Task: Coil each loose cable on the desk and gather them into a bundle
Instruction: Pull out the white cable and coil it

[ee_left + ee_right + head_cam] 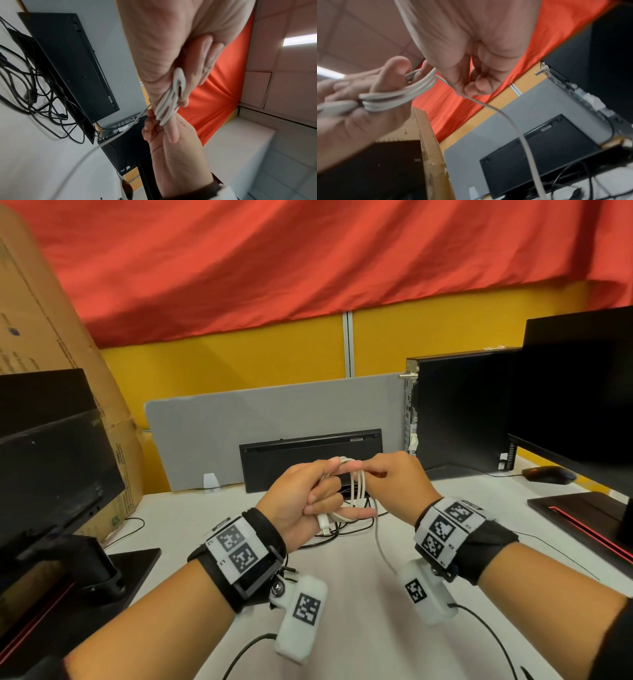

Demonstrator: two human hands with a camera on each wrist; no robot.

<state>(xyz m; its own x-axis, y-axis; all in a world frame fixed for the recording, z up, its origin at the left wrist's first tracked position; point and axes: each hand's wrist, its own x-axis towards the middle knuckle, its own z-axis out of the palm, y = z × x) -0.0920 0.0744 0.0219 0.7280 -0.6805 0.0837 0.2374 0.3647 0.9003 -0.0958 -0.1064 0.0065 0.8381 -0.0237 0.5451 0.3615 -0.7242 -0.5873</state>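
Left hand (301,498) grips the white cable (358,489) coil, loops hanging upright above the desk (342,594). Right hand (397,484), just right of it, pinches the slack tail, which trails down-right.

An office workstation. A white desk (342,594) backs onto a yellow partition (239,361) with a grey divider panel (222,433). Dark monitors (579,392) stand on both sides, beside a small black desktop computer (459,409), a keyboard (308,457) propped on edge, a mouse (548,474) and tangled black cables (34,94).
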